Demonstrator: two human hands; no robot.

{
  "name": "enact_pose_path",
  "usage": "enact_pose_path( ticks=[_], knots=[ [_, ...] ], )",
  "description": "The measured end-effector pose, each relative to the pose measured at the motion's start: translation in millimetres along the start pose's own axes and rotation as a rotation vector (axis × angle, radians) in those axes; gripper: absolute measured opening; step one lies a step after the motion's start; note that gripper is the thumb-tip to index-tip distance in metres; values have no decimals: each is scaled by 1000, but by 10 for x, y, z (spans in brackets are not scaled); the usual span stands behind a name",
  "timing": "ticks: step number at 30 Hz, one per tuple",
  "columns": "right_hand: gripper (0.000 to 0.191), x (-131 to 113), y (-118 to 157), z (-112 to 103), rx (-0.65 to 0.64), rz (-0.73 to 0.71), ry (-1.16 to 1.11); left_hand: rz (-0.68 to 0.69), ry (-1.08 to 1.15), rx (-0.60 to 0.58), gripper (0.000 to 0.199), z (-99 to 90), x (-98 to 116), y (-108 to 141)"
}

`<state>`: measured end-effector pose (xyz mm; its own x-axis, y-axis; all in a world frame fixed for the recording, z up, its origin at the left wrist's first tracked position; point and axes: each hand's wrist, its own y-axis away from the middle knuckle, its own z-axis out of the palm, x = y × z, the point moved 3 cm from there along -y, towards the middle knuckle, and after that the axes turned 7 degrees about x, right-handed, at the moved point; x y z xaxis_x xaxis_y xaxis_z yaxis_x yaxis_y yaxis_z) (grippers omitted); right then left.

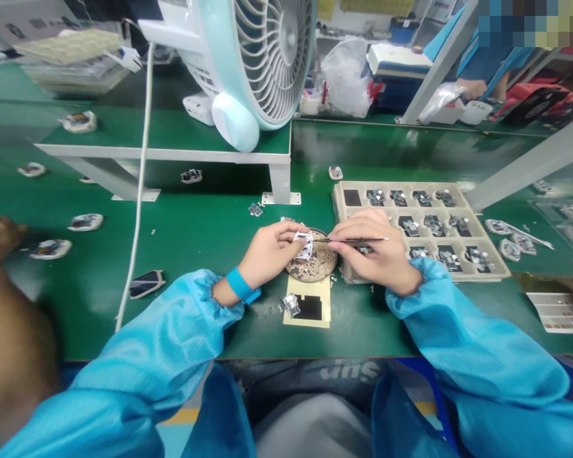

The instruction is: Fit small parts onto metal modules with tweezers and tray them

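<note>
Between its thumb and fingers, my left hand (273,253) pinches a small white frame-like part (304,245) above a round dish (312,270) scattered with tiny pieces. My right hand (375,248) holds thin dark tweezers (363,240), their tip touching or very near the white part. Below the dish lies a yellow sheet (307,324) with a black rectangle (310,308) on it and a small metallic component (291,305) at its left. Just right of my right hand, a beige compartment tray (499,270) holds small assemblies.
A white and light-blue fan (239,121) stands on a raised shelf (172,152), with a white cable (141,191) hanging at left. Small white-cased parts (86,221) lie along the green bench (195,242). Other people's arms show at the far left and right edges.
</note>
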<state>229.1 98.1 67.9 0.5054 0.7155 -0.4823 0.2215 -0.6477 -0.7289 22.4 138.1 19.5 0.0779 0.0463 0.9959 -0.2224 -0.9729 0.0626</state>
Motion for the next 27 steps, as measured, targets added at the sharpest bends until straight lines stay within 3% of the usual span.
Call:
enact_pose_path(
  ticks=[13, 20, 27],
  knots=[
    [15, -26, -2, 1, -13, -56, 65, 22, -19, -11, 32, -16, -2, 0],
    [8, 19, -4, 2, 11, 85, -40, 65, 15, 27, 32, -27, 61, 2],
    [7, 57, 15, 24, 13, 130, -16, 167, -60, 60, 31, -33, 95, 21]
  ],
)
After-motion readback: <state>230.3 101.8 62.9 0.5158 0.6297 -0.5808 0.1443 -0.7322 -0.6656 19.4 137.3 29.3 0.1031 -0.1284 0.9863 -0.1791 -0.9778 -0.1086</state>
